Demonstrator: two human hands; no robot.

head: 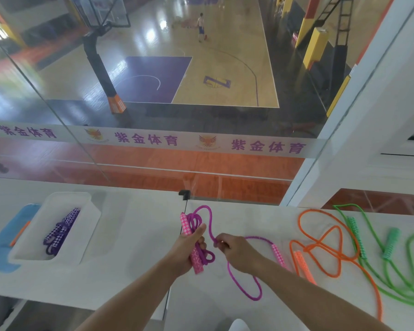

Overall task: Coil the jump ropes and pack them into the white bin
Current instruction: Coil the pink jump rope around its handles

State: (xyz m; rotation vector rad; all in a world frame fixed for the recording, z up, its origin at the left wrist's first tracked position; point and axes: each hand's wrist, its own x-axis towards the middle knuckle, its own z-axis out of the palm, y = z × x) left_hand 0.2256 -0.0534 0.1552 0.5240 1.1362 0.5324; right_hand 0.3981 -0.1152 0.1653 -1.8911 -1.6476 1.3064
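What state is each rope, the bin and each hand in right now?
Magenta jump rope: partly coiled, tail loose on the ledge.
Purple jump rope: coiled, in the bin.
White plastic bin: open.
Orange jump rope: uncoiled.
Green jump rope: uncoiled.
Left hand: grips handle and coils.
Right hand: pinches cord.

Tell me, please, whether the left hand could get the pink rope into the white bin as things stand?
Probably yes. The left hand grips the pink rope coils, and bare counter lies between it and the white bin, open-topped with one purple rope inside. But the right hand holds the uncoiled tail, which would drag.
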